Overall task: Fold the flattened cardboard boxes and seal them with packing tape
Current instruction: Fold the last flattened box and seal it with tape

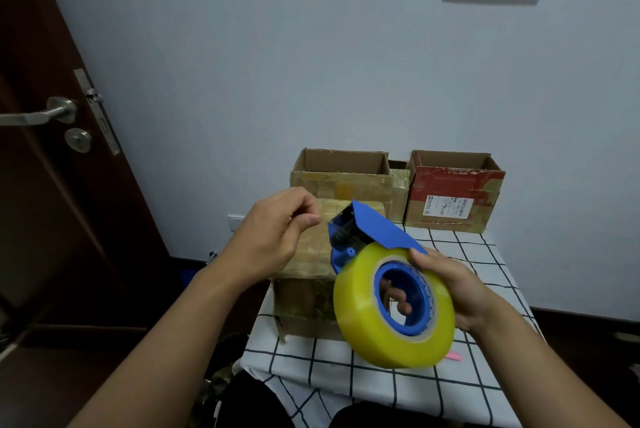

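My right hand (pixel 457 292) grips a blue tape dispenser (pixel 372 230) loaded with a thick yellowish roll of packing tape (pixel 363 320); its fingers pass through the blue core. My left hand (pixel 277 230) is raised just left of the dispenser's cutter, thumb and forefinger pinched together; whether a clear tape end lies between them cannot be told. Behind both hands a closed brown cardboard box (pixel 308 275) stands on the left part of the table, its top flaps taped.
A small table under a white cloth with a black grid (pixel 381 389) fills the lower middle. At its back stand an open brown box (pixel 343 171) and an open red-printed box (pixel 453 195). A dark door (pixel 52 150) with a metal handle is on the left.
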Motion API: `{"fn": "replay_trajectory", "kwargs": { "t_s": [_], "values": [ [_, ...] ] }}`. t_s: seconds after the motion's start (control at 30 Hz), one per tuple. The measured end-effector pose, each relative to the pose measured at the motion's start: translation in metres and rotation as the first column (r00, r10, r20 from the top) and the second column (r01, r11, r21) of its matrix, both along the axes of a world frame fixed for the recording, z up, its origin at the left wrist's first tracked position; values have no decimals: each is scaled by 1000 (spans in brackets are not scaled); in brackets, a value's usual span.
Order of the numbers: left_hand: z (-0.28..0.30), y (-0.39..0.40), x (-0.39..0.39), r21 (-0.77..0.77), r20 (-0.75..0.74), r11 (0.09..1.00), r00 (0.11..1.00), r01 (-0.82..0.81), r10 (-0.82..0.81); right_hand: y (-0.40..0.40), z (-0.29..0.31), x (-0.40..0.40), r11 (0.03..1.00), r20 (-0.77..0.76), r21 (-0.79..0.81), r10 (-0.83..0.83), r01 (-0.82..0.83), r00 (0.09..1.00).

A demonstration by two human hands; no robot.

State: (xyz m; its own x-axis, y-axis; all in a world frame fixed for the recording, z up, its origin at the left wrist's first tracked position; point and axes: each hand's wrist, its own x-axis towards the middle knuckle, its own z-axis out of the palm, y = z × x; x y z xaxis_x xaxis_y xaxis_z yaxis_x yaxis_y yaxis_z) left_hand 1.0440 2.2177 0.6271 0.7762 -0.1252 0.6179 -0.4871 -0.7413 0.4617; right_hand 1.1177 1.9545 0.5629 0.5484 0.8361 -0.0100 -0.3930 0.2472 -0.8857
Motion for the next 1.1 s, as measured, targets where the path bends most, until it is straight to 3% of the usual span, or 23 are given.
{"fn": "replay_trajectory", "kwargs": {
  "t_s": [0.17,0.23,0.33,0.43,0.53,0.9,1.0,1.1],
  "values": [
    [0,33,2,-89,5,989,993,-117,118,-21,-1,4,998,29,-68,13,-11,1000],
    [-3,40,1,-117,-53,987,993,-112,107,-28,4,7,989,117,-149,3,15,993],
    [-3,41,-5,-291,-213,954,977,-68,5,-34,17,10,968,305,-239,6,71,952],
    [-4,42,-12,-430,-353,902,928,-45,-122,-39,33,10,938,505,-304,8,169,863],
    [-8,42,-19,-513,-379,859,901,-13,-212,-40,43,7,919,615,-333,44,208,787],
    [-23,65,-34,-629,-527,774,768,-66,-363,-34,56,1,861,800,-415,193,292,568],
    [-26,73,-40,-724,-516,689,691,-37,-506,-30,61,-5,861,821,-419,224,288,526],
    [-30,68,-39,-775,-497,619,729,-129,-470,-23,62,-10,840,873,-423,278,340,400]
  ]
}}
